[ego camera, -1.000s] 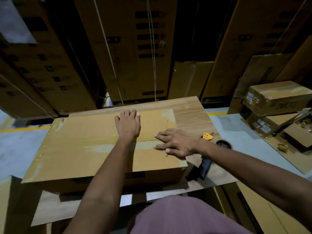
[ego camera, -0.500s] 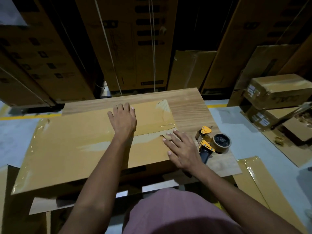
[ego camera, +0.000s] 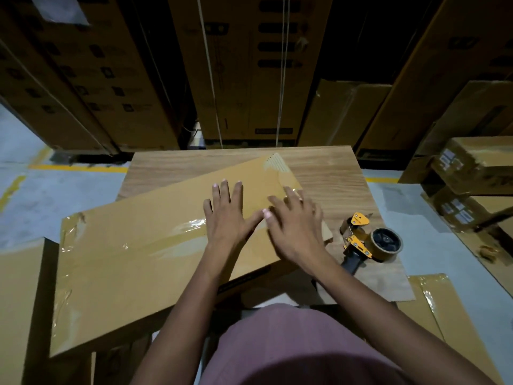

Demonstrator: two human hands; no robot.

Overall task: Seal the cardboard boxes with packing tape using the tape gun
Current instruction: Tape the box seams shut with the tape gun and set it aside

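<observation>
A wood-grain counter [ego camera: 330,173] stands on a pale grey floor [ego camera: 55,201] marked with yellow lines, in a dim storeroom where tall printed cartons [ego camera: 249,68] bound with thin straps lean in a row just beyond the counter's far edge. A long, flat cardboard box [ego camera: 138,262] lies slantwise across the counter, its left end hanging well past the left edge and its right end reaching toward the far right corner; glossy packing tape [ego camera: 177,240] runs lengthwise along its top and wraps over the left end. The left hand [ego camera: 230,218] presses flat on the box top near its middle with fingers straight and slightly spread, holding nothing. The right hand [ego camera: 297,226] lies just beside it on the box's right end, fingers likewise extended and flat, its thumb nearly touching the left thumb. The tape gun [ego camera: 363,243], orange-framed with a dark handle and a brown roll, lies untouched on the counter near the right edge, close to the right wrist. Off the counter's right side, smaller taped boxes [ego camera: 477,162] with white labels are stacked on the floor, and another taped box [ego camera: 435,301] sits by the near right corner. A further cardboard box [ego camera: 19,301] stands at the lower left.
</observation>
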